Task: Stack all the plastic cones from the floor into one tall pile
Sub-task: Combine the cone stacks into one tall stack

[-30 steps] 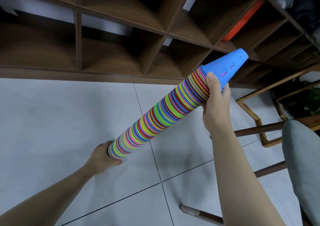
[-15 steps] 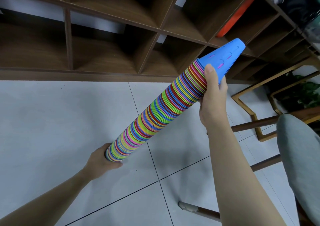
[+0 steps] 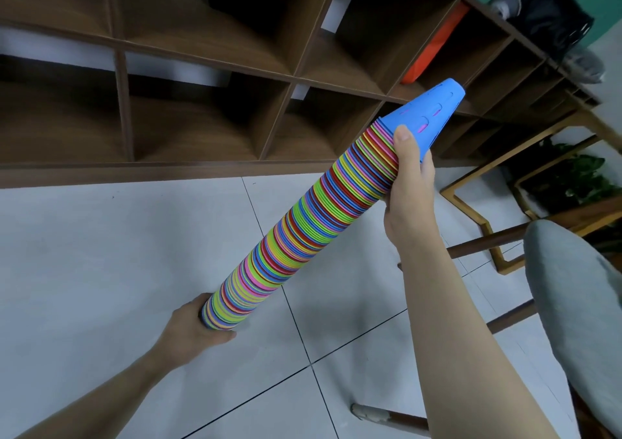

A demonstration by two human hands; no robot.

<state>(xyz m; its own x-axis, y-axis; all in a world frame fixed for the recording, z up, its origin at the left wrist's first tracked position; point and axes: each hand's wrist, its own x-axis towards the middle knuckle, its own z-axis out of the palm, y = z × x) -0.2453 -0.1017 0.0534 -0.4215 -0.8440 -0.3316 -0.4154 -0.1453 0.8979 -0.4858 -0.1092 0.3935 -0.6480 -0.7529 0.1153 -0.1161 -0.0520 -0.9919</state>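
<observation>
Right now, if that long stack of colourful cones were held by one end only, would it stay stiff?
Probably not: the cone stack is many loosely nested pieces, so it may sag or slide apart. That likely explains the left hand gripping its base and the right hand near the blue top cone.

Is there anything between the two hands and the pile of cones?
Nothing visible. The left hand grips the bottom of the cone pile; the right hand grips it just under the blue top cone.
</observation>
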